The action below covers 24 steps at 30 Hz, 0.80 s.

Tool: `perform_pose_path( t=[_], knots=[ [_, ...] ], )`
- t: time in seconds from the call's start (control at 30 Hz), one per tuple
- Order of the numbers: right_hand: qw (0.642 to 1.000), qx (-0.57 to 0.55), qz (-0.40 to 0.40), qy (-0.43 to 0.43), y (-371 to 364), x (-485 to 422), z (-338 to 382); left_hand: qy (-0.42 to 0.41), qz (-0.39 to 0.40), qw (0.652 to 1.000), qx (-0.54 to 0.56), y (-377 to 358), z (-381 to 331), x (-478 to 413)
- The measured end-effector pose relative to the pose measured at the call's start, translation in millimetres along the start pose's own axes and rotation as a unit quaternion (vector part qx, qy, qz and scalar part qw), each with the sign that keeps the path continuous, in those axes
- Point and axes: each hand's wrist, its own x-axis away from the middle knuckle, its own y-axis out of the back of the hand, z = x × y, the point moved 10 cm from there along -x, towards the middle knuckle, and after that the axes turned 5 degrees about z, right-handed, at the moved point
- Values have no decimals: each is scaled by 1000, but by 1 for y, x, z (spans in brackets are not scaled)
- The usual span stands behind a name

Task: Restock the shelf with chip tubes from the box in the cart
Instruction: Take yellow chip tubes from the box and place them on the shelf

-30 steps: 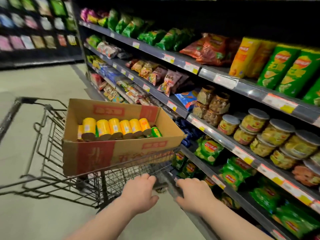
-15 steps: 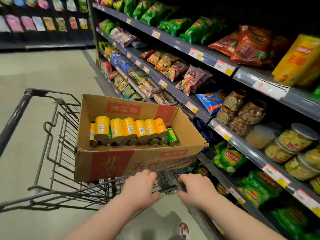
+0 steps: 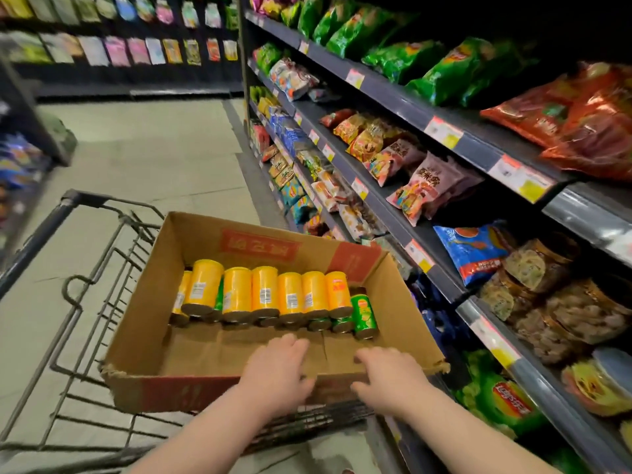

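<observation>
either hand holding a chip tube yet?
No: the left hand and right hand are at the near wall of the box, clear of the chip tubes lying farther in.

chip tubes (image 3: 263,292): yellow, one green | box (image 3: 400,313): brown, red print | cart (image 3: 85,268): dark wire

The yellow row (image 3: 263,292) mostly hides lower chip tubes (image 3: 318,325); far packets (image 3: 136,51) are blurred.
</observation>
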Motion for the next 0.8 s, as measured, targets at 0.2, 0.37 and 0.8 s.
perform_pose_path(
  t=[0.2, 0.37, 0.8],
  knots=[
    [1000, 10, 14, 23, 30, -53, -51, 44, 10, 999, 7, 9, -16, -66],
    [998, 24, 37, 44, 40, -94, -74, 77, 28, 997, 10, 6, -16, -100],
    [992, -47, 116, -10, 21, -188, -94, 93, 101, 989, 53, -19, 25, -175]
  ],
)
